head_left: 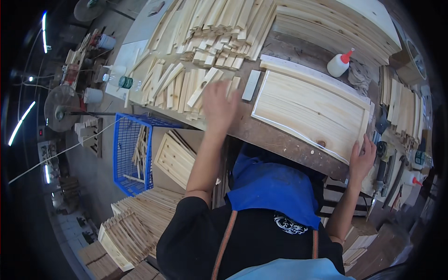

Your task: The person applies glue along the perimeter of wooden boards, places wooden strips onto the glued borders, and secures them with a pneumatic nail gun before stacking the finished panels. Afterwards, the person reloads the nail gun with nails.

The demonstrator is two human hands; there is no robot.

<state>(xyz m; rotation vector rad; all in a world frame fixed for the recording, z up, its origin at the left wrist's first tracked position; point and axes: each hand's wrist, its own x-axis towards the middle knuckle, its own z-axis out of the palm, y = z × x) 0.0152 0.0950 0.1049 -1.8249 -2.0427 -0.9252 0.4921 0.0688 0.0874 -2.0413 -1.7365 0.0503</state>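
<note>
A pale pine panel [312, 114] lies on the workbench in front of me, with a white line of glue along its near and left edges. Wooden strips [322, 83] run along its far side and right end. My right hand [363, 156] rests at the panel's near right corner, fingers stretched along the edge. Further left, my left hand [219, 105] is over a heap of short wooden strips [163, 86], slightly blurred, with thumb and fingers apart; whether it touches a strip is hard to see. A short pale strip [251, 85] lies between this hand and the panel.
A white glue bottle with a red cap [338, 64] stands beyond the panel, near a crumpled rag [359, 79]. Stacked boards [336, 28] and long strips [219, 28] fill the far side. A blue crate [133, 154] and framed panels [175, 158] stand below left; tools [382, 172] lie right.
</note>
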